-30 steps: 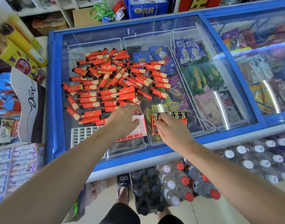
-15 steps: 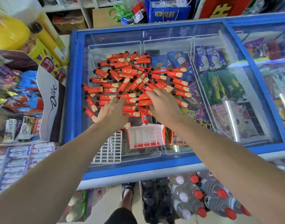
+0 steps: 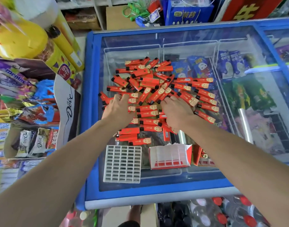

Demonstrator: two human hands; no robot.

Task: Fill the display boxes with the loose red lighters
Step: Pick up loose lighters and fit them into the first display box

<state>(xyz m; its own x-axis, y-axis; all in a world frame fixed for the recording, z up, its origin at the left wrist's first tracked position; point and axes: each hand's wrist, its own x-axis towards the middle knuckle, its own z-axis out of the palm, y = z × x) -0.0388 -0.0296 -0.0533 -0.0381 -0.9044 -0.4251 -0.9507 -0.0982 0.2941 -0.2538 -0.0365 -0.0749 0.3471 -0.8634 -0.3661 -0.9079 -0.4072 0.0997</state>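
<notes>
A heap of loose red lighters lies on the glass lid of a blue freezer. My left hand rests palm down on the heap's left side, fingers spread over several lighters. My right hand lies palm down on the heap's right side, fingers reaching into it. Whether either hand grips a lighter is hidden under the palms. Nearer me on the glass stand a red-and-white display box, empty as far as I can see, a second red box partly behind my right arm, and a white plastic grid insert.
Candy and chocolate displays crowd the left side beside the freezer. Frozen snack packs show through the glass to the right. Bottles with red caps stand on the floor in front of the freezer, and my foot is below its edge.
A second ago my right hand was at the filled box and my left at the empty box. Both hands have since moved up onto the lighter heap, and the view has shifted left.
</notes>
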